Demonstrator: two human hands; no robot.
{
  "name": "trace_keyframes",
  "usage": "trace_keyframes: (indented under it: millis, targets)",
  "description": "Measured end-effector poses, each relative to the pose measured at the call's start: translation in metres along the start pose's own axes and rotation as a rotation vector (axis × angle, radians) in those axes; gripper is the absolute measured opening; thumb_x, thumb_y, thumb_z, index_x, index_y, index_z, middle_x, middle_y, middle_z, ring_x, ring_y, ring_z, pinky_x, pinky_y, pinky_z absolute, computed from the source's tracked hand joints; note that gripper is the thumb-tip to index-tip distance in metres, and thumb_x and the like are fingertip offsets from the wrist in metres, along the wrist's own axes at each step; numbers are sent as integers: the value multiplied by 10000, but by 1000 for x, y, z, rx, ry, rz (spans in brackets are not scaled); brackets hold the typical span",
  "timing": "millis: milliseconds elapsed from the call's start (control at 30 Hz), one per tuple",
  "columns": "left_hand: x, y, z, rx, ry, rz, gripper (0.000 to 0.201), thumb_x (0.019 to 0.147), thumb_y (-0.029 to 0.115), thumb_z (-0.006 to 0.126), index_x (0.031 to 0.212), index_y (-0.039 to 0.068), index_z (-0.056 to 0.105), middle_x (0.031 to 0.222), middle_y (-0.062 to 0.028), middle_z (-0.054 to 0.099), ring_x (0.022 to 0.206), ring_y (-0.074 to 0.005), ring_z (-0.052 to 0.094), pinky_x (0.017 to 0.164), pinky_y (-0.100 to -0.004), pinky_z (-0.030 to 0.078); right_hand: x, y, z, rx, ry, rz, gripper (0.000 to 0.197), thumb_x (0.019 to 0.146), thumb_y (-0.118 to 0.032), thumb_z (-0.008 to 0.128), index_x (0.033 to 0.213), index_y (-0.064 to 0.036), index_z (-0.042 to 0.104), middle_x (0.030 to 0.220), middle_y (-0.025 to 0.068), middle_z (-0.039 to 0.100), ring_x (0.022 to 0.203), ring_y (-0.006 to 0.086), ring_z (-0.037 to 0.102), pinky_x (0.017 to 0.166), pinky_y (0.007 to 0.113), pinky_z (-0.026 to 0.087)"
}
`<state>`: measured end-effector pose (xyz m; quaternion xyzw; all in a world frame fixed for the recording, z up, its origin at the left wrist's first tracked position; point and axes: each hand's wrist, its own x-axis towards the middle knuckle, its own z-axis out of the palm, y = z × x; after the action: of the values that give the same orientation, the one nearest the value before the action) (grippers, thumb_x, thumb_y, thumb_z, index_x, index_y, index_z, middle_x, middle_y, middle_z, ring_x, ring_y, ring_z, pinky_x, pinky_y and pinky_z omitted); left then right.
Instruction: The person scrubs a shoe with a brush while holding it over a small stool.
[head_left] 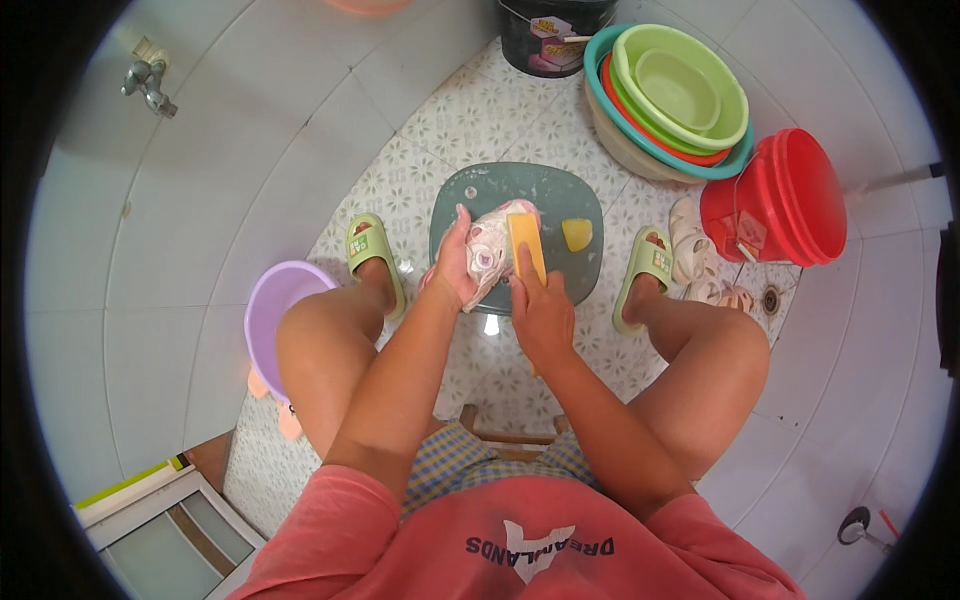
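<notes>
My left hand (pixel 456 262) holds a pale, pinkish-white shoe (pixel 487 250) with cut-out holes and whitish smears over it, above a dark green stool top (pixel 452 200). Its fingers are partly hidden by the shoe. A yellow scrubbing brush (pixel 525 240) is gripped in my right hand (pixel 543 315), index finger stretched along its back. The brush lies against the right side of the shoe; its bristles are out of sight. To the right of the brush a yellow piece of soap (pixel 577 235) rests on the stool top, which has white smears and spots.
A purple basin (pixel 262 300) stands on the left. Stacked basins (pixel 735 110), a red bucket (pixel 725 205) and a black bucket (pixel 525 45) stand at the far side and right. Pale shoes (pixel 690 240) sit beside my right foot. A tap (pixel 150 85) juts from the left wall.
</notes>
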<state>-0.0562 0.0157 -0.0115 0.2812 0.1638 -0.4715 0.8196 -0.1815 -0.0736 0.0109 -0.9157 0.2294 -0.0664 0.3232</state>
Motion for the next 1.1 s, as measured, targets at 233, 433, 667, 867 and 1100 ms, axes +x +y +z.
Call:
trace_keyframes:
  millis: [233,433,667,867,1100]
  targets:
    - [2,1,7,93,51,-27,724,873,640,282,1303,76,428,1261,-129,511,1115,-289,524,894,-472,438,51,16,5,-20,70,13,480,878,-295,500,1340,-208,403,821,186,489,627,363,561,581,439,471]
    - [4,1,-4,-9,35,-25,768,857,659,300,1271,26,436,1221,-141,538,1088,-312,540,911,-452,435,12,-13,-6,-26,-132,42,456,892,-302,477,1333,-202,421,810,209,515,706,366,557,659,447,454]
    - [-1,1,10,95,117,-6,786,845,677,300,1274,33,437,1225,-135,537,1091,-295,543,895,-436,446,33,3,0,-38,23,25,465,900,-305,458,1348,-200,389,838,201,502,685,367,572,638,444,474]
    - [9,0,-13,103,71,-49,771,841,681,303,1256,49,460,1205,-123,554,1061,-294,559,868,-478,451,41,6,7,11,-37,50,449,903,-304,453,1332,-174,423,796,207,508,681,366,541,632,450,446]
    - [5,3,-10,30,32,-17,768,834,686,318,1221,43,484,1149,-134,582,1007,-300,582,814,-486,475,7,6,8,19,-18,-5,435,896,-289,469,1312,-164,436,789,217,507,708,389,570,646,455,471]
